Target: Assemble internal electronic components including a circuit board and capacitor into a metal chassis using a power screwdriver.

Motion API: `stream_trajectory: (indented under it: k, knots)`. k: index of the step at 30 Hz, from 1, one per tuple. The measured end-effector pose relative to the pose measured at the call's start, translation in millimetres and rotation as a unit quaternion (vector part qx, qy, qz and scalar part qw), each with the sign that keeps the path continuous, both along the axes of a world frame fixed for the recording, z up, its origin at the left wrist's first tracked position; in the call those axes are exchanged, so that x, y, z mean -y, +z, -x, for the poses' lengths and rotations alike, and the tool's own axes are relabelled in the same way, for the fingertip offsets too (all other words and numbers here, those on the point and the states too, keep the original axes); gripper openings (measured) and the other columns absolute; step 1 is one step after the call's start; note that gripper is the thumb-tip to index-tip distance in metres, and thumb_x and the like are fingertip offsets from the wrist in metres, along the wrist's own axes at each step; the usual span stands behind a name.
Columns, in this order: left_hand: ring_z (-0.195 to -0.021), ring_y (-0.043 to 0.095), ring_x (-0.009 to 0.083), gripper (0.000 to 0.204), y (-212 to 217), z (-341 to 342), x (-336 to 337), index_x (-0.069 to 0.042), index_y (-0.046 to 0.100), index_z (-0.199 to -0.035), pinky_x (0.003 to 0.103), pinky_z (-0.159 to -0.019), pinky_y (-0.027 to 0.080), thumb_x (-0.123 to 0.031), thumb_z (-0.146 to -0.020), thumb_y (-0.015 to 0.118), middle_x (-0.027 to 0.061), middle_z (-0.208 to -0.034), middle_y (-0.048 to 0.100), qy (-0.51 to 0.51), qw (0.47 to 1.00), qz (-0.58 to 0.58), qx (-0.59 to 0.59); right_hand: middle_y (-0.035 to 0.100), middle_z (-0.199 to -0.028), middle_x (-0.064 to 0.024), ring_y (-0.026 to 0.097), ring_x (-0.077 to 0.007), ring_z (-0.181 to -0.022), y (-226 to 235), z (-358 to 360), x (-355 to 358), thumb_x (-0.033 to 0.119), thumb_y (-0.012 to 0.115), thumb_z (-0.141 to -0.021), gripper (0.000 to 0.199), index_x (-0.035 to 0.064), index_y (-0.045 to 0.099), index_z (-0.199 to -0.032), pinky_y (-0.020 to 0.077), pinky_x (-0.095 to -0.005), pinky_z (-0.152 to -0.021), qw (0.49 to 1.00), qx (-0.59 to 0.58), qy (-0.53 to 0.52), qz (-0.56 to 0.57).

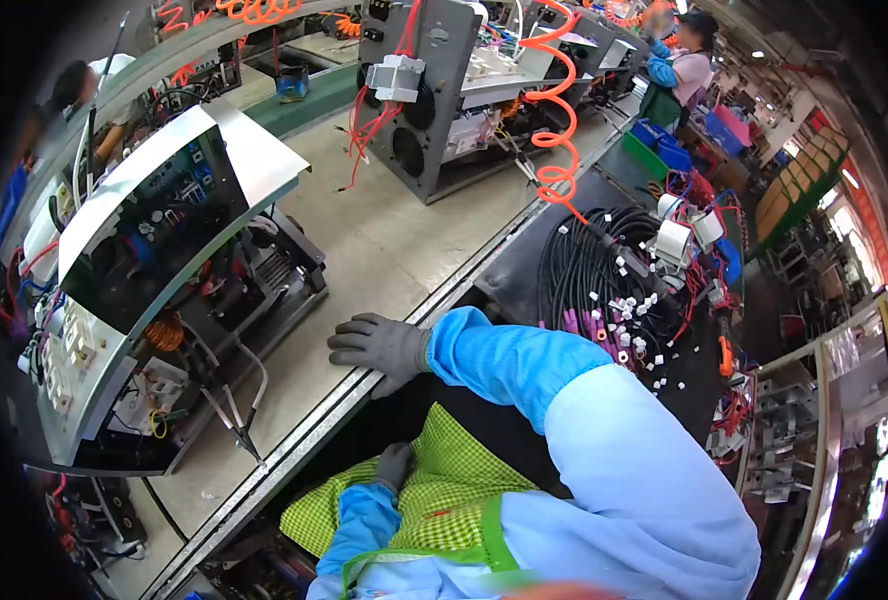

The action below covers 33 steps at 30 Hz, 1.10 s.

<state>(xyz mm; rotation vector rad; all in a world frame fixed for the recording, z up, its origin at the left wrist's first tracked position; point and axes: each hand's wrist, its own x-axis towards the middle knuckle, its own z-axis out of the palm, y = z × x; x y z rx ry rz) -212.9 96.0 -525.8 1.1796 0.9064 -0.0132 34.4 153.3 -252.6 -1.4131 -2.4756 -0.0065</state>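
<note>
My right hand (pixel 379 350), in a grey glove, rests on the near edge of the workbench (pixel 364 240) with its fingers spread and nothing in them. Lower down, my left hand (pixel 396 466), also gloved in grey, lies against the green checkered apron (pixel 464 455); its fingers are mostly hidden. Blue sleeve covers reach both wrists. Left of my right hand stands an open electrical unit (pixel 264 165) with a white casing, a dark panel and exposed wiring. Cables with metal ends hang from its side onto the bench.
A second grey-framed unit (pixel 429 150) with fans and red wires stands farther along the bench. An orange coiled hose (pixel 561 130) hangs down. At right are black cables (pixel 574 270), small white connectors (pixel 619 310) and blue bins (pixel 672 152). A co-worker (pixel 679 70) stands at the far right.
</note>
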Motion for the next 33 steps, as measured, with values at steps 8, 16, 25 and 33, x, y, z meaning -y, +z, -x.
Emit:
stream_trajectory:
  k: [8,16,25,33]
  knots:
    - [-0.072,0.061,0.0177,0.037,22.2,-5.8,-0.8,0.002,0.062,-0.111,0.032,-0.064,0.051,-0.027,-0.088,0.058,0.0113,-0.09,0.065,-0.009,1.0,-0.003,-0.019,0.041,-0.138,-0.015,0.036,-0.035,-0.131,0.1,-4.3,1.7,0.049,0.074,-0.061,0.088,0.0099,0.043,-0.133,0.0289,-0.0496,-0.108,1.0,0.019,-0.013,0.018]
    - [-0.072,0.062,0.0175,0.034,-3.5,-0.5,0.8,0.001,0.062,-0.11,0.03,-0.062,0.052,-0.025,-0.088,0.058,0.0097,-0.09,0.065,0.013,1.0,0.01,-0.002,0.043,-0.137,-0.0153,0.037,-0.0358,-0.129,-0.5,-1.2,0.3,0.048,0.074,-0.059,0.087,0.0091,0.044,-0.131,0.0284,-0.0501,-0.108,1.0,0.006,-0.006,0.011]
    - [-0.074,0.061,0.0175,0.037,-13.7,1.2,0.8,0.001,0.06,-0.113,0.03,-0.063,0.052,-0.027,-0.089,0.059,0.01,-0.09,0.064,-0.007,1.0,-0.012,-0.009,0.043,-0.136,-0.0154,0.037,-0.0353,-0.129,-1.4,-0.3,0.1,0.049,0.074,-0.06,0.087,0.0094,0.045,-0.131,0.0284,-0.0501,-0.107,1.0,0.009,-0.005,0.008]
    - [-0.073,0.06,0.0174,0.037,2.5,0.1,-1.2,0.001,0.059,-0.114,0.03,-0.065,0.051,-0.025,-0.088,0.058,0.0104,-0.091,0.063,-0.025,1.0,-0.01,-0.011,0.043,-0.137,-0.0155,0.038,-0.0354,-0.129,-0.9,-2.2,1.4,0.049,0.074,-0.06,0.087,0.0093,0.044,-0.132,0.0286,-0.0495,-0.107,1.0,0.015,-0.01,0.003]
